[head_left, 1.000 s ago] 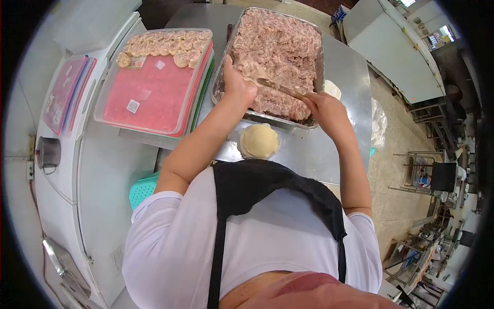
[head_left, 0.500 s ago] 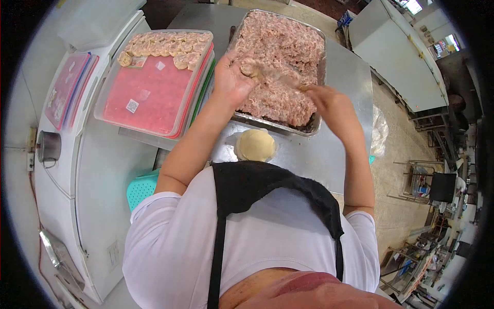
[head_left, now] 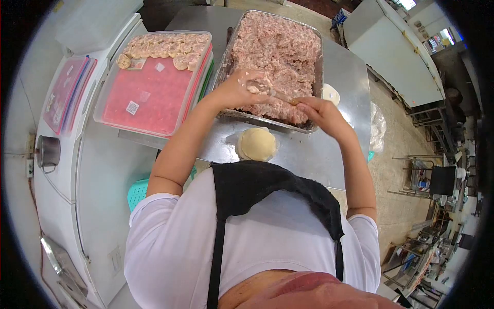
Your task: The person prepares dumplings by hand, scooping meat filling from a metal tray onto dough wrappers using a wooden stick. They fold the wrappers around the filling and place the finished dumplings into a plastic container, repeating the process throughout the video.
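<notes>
A large metal tray [head_left: 320, 77] is heaped with ground meat [head_left: 278, 41]. Over its near part, my left hand [head_left: 237, 91] curls around a small meat-topped dumpling [head_left: 257, 86], partly hidden by the fingers. My right hand [head_left: 320, 114] grips the handle of a flat spatula [head_left: 282, 96], whose blade reaches the dumpling. A stack of round yellowish wrappers [head_left: 258, 144] lies on the steel table [head_left: 216, 147] close to my body. In a plastic container [head_left: 103, 105] with a red base, rows of filled dumplings [head_left: 164, 45] line the far end.
Another pale round piece [head_left: 331, 94] rests right of the tray. A teal perforated basket [head_left: 137, 193] sits low on the left, below a white appliance [head_left: 103, 190] bearing a metal pot [head_left: 48, 150]. A white freezer [head_left: 396, 51] stands at the far right.
Both hands have moved nearer to my body, and my right hand has come closer to my left. The spatula blade now meets the dumpling. The pale piece right of the tray has come into view.
</notes>
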`<state>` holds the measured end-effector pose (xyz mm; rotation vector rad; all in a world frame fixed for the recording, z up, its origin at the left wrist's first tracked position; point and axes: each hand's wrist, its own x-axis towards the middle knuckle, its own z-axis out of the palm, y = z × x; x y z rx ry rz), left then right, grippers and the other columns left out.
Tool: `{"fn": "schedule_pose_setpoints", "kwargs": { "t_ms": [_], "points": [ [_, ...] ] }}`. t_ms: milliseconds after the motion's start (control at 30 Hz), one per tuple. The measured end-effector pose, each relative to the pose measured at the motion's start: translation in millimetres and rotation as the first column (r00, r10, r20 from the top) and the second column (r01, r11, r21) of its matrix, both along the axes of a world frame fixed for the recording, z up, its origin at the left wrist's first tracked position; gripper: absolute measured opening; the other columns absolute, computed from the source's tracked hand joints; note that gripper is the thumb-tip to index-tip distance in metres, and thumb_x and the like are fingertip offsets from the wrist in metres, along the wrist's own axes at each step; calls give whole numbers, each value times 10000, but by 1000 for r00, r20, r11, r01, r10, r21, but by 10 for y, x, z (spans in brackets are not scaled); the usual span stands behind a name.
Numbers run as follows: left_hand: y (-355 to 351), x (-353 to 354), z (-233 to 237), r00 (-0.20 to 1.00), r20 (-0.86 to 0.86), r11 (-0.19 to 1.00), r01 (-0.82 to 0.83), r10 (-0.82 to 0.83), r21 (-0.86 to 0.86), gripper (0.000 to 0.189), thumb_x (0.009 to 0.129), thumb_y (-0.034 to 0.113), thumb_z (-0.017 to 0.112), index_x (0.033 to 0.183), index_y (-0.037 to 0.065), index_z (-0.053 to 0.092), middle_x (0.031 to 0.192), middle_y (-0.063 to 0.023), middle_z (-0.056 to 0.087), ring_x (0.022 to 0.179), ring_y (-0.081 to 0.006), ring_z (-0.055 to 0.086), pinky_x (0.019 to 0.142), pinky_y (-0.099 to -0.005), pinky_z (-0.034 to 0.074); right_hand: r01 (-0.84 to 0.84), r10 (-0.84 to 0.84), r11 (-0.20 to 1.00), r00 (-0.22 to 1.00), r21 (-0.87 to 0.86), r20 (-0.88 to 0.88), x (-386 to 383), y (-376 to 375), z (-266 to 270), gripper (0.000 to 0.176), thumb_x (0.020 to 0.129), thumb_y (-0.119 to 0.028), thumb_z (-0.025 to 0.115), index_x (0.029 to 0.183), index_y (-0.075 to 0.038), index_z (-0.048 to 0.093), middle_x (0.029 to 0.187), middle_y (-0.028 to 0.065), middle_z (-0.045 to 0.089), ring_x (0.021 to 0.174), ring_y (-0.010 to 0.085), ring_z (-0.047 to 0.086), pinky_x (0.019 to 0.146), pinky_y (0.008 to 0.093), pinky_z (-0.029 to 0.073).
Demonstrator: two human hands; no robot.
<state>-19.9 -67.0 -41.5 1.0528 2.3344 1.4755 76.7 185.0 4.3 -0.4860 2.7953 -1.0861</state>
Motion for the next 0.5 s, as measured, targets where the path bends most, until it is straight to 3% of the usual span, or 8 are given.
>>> {"fn": "schedule_pose_setpoints", "kwargs": {
  "t_ms": [67, 133, 167, 200, 333, 400, 467, 500],
  "points": [
    [22, 6, -77, 968, -196, 975, -182, 156, -125, 623, 660, 419, 810, 1124, 44, 630, 987, -148, 652, 935, -185, 616, 818, -296, 491, 33, -32, 999, 998, 4, -49, 40, 32, 3, 269, 928, -247, 555, 1059, -26, 632, 878, 175, 645, 826, 347, 619, 734, 380, 486],
    [27, -101, -126, 929, 266, 965, -238, 258, -105, 722, 641, 505, 790, 1134, 8, 614, 1045, -222, 638, 977, -249, 622, 848, -331, 492, 334, -209, 884, 908, 326, -364, 183, -185, 173, 250, 918, -253, 564, 1036, -46, 639, 855, 163, 634, 813, 375, 614, 699, 422, 491],
    [20, -172, -217, 928, 266, 965, -240, 260, -106, 722, 641, 505, 790, 1134, 8, 614, 1045, -222, 638, 977, -249, 622, 848, -331, 492, 291, -218, 949, 881, 118, -420, 192, -214, 33, 219, 912, -256, 565, 1012, -80, 650, 866, 152, 629, 809, 383, 616, 675, 445, 494],
    [6, -248, -336, 949, 211, 969, -213, 236, -124, 746, 642, 508, 790, 1157, 3, 596, 1060, -237, 633, 987, -265, 620, 855, -346, 489, 292, -219, 949, 881, 118, -419, 151, -178, -181, 219, 912, -256, 565, 1012, -80, 650, 866, 152, 629, 809, 383, 616, 675, 445, 494],
    [-40, -164, -354, 974, 30, 960, -217, 226, -179, 745, 673, 452, 787, 1219, 7, 545, 1066, -219, 637, 990, -264, 619, 850, -352, 485, 246, -138, 939, 908, 238, -395, -60, 217, -684, 228, 938, -267, 507, 1018, -122, 664, 945, 148, 651, 821, 366, 630, 713, 453, 497],
    [-98, -7, -130, 959, 217, 978, -154, 183, -142, 678, 697, 372, 790, 1236, 39, 548, 1070, -177, 648, 997, -241, 617, 867, -347, 473, 327, -404, 733, 915, 597, -6, 63, 279, -423, 262, 952, -260, 478, 1006, -101, 680, 960, 171, 658, 861, 367, 625, 750, 445, 495],
    [-118, 99, -18, 906, 402, 991, -101, 130, -92, 624, 721, 291, 792, 1253, 71, 551, 1074, -134, 659, 1004, -218, 615, 883, -342, 462, 379, -449, 763, 894, 524, 8, 244, 225, -140, 250, 916, -226, 564, 1076, -70, 675, 971, 169, 674, 896, 315, 644, 749, 371, 497],
    [-111, 125, -7, 983, 170, 997, -77, 74, 9, 656, 728, 322, 788, 1280, 83, 526, 1110, -136, 649, 1034, -227, 610, 904, -344, 455, 379, -398, 894, 917, 241, 35, 325, 182, -41, 280, 923, -255, 556, 1095, -67, 670, 1000, 163, 679, 907, 306, 651, 776, 370, 496]
  ]
}}
